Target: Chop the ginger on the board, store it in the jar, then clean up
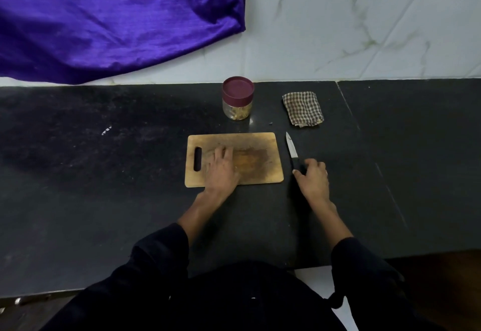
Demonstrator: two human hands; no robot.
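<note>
Dark sleeves (161, 257) filled the lower frame. The left hand (221, 171) lay flat, fingers spread, on the board (260, 143) at centre. The right hand (312, 177) curled over the knife (291, 148) handle beside it.

Nothing here can be read: the jar (237, 101) in the upper middle of the frame shows no label, and the small white mark on the counter (78, 148) at middle left is too blurred to make out
</note>
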